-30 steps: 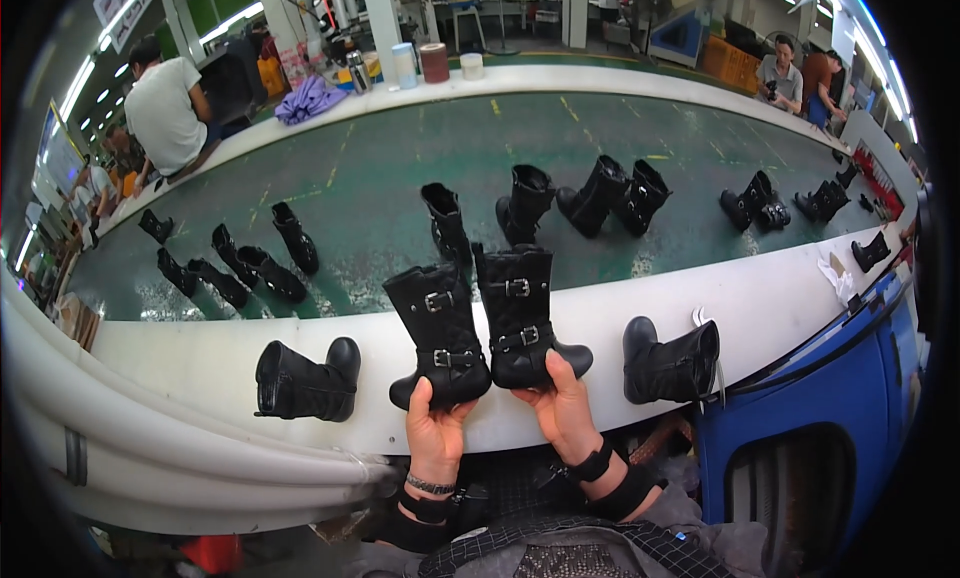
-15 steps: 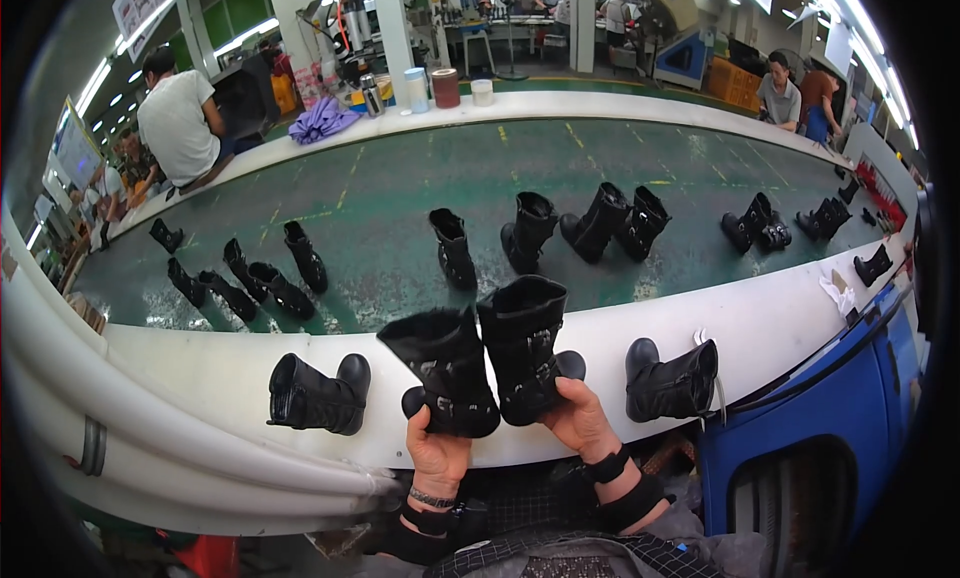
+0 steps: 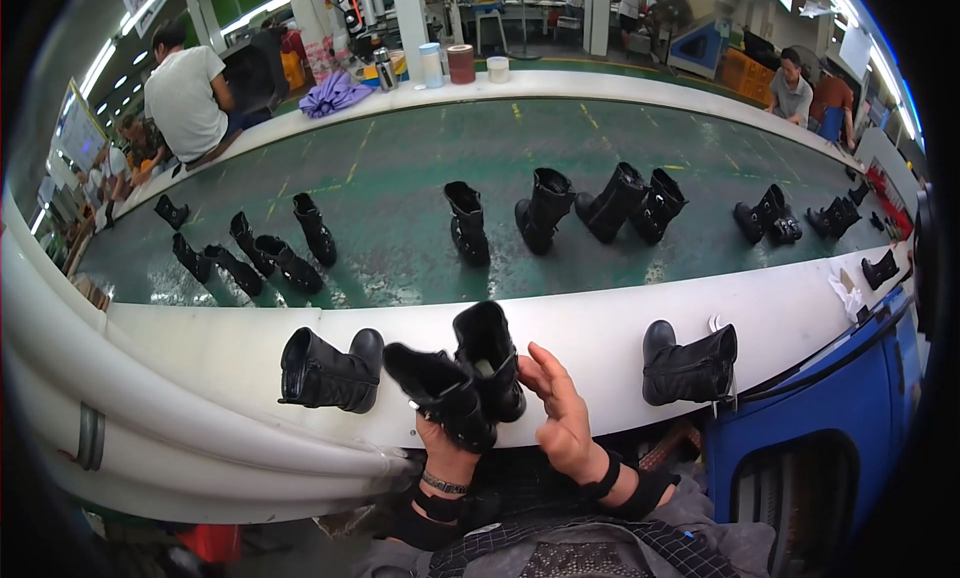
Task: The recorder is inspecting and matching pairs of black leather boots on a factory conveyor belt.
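My left hand (image 3: 447, 446) is closed round the lower part of a black buckled boot (image 3: 436, 386), tilted with its open top up and to the left. Against it on the right is a second black boot (image 3: 490, 363), its open top showing a pale patch inside. My right hand (image 3: 562, 410) is beside that second boot, fingers stretched out and nothing in the palm; whether a fingertip touches the boot I cannot tell. What bears the second boot is hidden. On the white ledge, one black boot (image 3: 331, 370) lies to the left and another boot (image 3: 688, 363) to the right.
Beyond the white ledge (image 3: 590, 323) runs a wide green belt (image 3: 400, 163) with several black boots standing or lying on it. A blue machine (image 3: 780, 418) is at right, thick white pipes (image 3: 200, 428) at left. Co-workers (image 3: 190, 93) sit along the far side.
My right hand has let go of the boot it gripped and opened. Both boots have come closer together, with their open tops now turned toward me. The head view has shifted slightly.
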The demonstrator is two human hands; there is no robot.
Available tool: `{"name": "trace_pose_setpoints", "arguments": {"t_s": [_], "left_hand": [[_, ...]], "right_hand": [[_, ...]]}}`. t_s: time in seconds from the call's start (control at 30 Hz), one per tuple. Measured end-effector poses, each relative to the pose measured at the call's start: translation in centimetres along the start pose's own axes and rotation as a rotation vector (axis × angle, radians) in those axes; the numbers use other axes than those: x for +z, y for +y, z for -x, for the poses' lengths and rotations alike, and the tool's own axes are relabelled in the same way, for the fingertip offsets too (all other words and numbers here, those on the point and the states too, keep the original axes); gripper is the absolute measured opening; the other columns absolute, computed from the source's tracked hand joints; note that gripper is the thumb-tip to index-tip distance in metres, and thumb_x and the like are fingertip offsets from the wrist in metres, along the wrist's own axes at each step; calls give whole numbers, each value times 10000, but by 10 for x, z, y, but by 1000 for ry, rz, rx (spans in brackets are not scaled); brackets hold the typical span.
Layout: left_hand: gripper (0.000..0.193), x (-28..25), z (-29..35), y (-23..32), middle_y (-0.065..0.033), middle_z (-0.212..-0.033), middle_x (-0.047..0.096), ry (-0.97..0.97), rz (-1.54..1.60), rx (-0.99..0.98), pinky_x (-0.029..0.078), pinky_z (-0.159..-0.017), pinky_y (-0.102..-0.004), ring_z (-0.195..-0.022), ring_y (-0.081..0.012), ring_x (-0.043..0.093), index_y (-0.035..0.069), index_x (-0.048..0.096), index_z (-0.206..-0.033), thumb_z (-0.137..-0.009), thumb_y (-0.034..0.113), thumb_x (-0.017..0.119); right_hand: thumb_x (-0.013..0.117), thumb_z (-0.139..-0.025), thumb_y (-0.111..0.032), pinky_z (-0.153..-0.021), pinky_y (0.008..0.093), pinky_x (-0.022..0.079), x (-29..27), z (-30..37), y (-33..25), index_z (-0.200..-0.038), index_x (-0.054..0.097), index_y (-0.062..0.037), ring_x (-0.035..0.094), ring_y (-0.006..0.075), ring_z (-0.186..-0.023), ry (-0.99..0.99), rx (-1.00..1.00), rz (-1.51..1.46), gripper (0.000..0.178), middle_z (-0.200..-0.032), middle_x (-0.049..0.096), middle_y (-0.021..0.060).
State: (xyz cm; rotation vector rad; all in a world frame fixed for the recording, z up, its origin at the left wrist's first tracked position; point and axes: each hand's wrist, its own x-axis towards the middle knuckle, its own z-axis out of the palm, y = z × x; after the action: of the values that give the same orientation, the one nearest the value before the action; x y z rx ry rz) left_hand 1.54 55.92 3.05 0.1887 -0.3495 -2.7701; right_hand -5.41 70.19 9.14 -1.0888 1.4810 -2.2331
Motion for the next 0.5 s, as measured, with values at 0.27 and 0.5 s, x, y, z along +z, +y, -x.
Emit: {"name": "trace_pose_setpoints", "arguments": {"t_s": [0.27,0.5], "left_hand": [[498,13,-21,19,-91,-1285,543,151,-193,292,467,-984,-429,-1171,-251,546,182,389,-1371,-930,336,563],[509,0,-20,25,-180,-1311,470,150,-401,256,497,-918,-471,-1182,-323,510,156,355,-1383,-977,454,432]], "right_hand": [[839,-651,-257,-866,329,503,19,-100,3,-1321,376,-14,655,250,-981,83,169,357,850,-1096,650,135],[727,-676,-267,-740,418,506,50,-224,56,-940,580,28,651,373,-849,49,-1,632,422,-847,666,221]]}}
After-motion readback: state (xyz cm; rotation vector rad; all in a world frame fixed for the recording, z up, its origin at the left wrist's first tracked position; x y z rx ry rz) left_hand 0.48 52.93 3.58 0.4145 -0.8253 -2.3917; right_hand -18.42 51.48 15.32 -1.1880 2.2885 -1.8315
